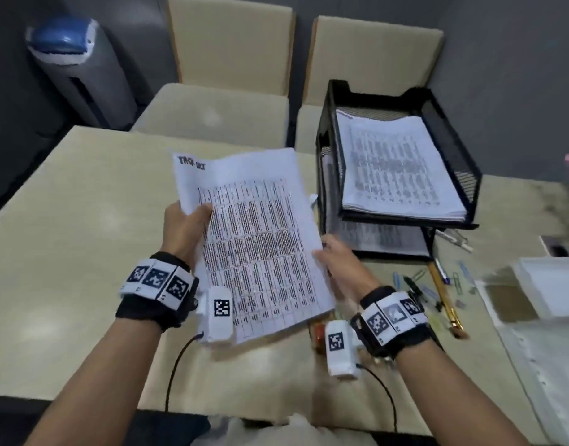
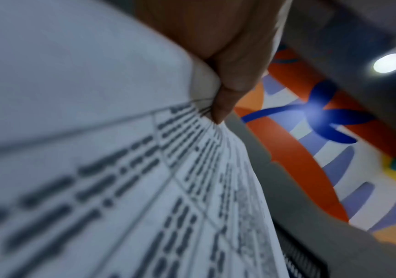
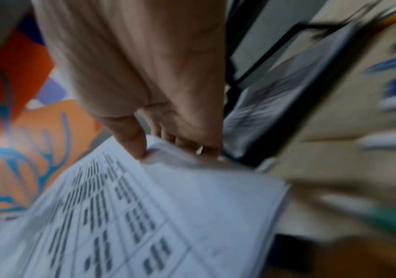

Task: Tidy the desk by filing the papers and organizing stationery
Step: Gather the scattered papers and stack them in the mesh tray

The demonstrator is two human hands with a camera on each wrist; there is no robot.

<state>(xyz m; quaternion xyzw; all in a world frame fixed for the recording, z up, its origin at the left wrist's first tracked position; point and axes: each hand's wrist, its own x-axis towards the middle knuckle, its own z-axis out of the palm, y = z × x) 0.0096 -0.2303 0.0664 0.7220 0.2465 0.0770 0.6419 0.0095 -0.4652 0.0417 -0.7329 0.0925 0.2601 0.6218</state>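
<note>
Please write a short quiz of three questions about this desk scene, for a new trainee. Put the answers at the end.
1. True or false: both hands hold the printed paper stack.
2. Where do the paper clips lie? A) in the top tray B) on the desk, right of the right hand C) on a chair
3. Fill in: the top level of the black mesh tray already holds ____.

Key
1. True; the left hand grips the left edge, the right hand the right edge.
2. B
3. papers
</note>
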